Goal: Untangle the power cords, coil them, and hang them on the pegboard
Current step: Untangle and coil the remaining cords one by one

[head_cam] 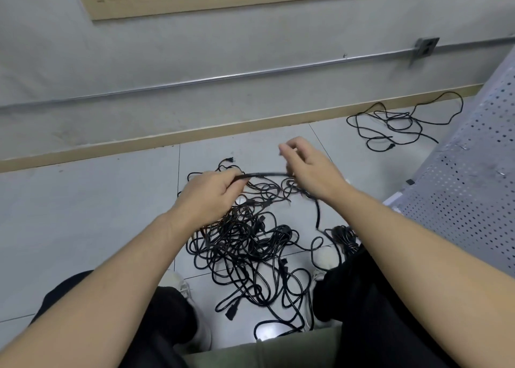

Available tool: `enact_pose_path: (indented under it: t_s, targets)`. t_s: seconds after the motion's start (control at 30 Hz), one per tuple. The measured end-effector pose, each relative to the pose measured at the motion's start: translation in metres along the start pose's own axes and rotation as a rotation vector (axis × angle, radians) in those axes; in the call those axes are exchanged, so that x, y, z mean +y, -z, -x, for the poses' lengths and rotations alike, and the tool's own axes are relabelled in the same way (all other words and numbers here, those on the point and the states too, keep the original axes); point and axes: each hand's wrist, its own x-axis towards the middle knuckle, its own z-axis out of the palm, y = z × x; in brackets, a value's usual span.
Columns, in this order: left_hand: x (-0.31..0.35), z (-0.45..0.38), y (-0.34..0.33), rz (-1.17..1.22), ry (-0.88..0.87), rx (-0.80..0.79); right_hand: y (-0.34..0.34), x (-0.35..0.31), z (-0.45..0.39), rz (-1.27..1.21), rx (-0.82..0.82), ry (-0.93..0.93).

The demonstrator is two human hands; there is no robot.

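Power cords (245, 245) lie in a black tangle on the grey tiled floor (92, 214), between the person's 2 shoes and stretching away toward the baseboard (156, 142); how many cords make up the heap cannot be told, since the strands cross over one another everywhere and the near end is cut off by the person's clothing at the bottom edge. At the left, the left hand (207, 193) has its fingers curled round one end of a taut cord stretch (264, 174) — the fingertips themselves are turned away from the camera, so the exact pinch is hidden. That stretch runs level and slightly blurred, lifted above the heap, across to the right hand (309, 169). The right hand meets the cord's other end at its thumb side, but its own bulk covers the contact, so I cannot tell whether it pinches the cord or only touches it; its upper fingers are raised, loosely bent and smeared by motion. From under the right wrist a cord drops down to a small dark bundle (345, 236) beside the right shoe, partly covered by the forearm and the dark trouser leg. Farther right, well apart from the heap, a second loose cord (398, 122) sprawls by the wall. A perforated grey panel (468, 172) — likely the pegboard — is cut off by the right edge
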Motion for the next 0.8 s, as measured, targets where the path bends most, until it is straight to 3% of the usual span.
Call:
enact_pose_path:
  t_s: [0.1,0.17,0.23,0.3,0.37,0.5,0.6,0.67,0.8]
  targets:
    - [0.011,0.001,0.003,-0.074,-0.01,0.007,-0.015,-0.018,0.012,-0.212,-0.334,-0.07]
    - [0.014,0.002,0.001,-0.075,-0.029,-0.005,-0.023,-0.024,0.019,-0.197,-0.569,-0.113]
    - [0.009,0.003,-0.002,0.012,-0.039,-0.061,-0.027,-0.024,0.022,-0.109,-0.625,-0.07]
    - [0.0,0.003,-0.005,0.216,0.009,-0.216,-0.025,-0.025,0.021,0.033,-0.53,0.025]
    - [-0.012,0.003,-0.013,0.336,0.066,-0.372,-0.019,-0.024,0.017,0.026,-0.429,0.081]
    - [-0.031,0.005,-0.034,0.41,0.182,-0.579,0.005,-0.02,0.013,-0.421,-0.243,0.077]
    - [-0.036,0.012,-0.046,0.324,0.205,-0.68,0.015,-0.015,0.011,-0.647,-0.125,0.057]
    - [-0.034,0.013,-0.05,0.237,0.21,-0.618,0.019,-0.01,0.009,-0.636,-0.035,0.013]
    - [-0.025,0.001,-0.038,0.126,0.2,-0.317,0.025,0.003,-0.002,-0.326,0.02,-0.104]
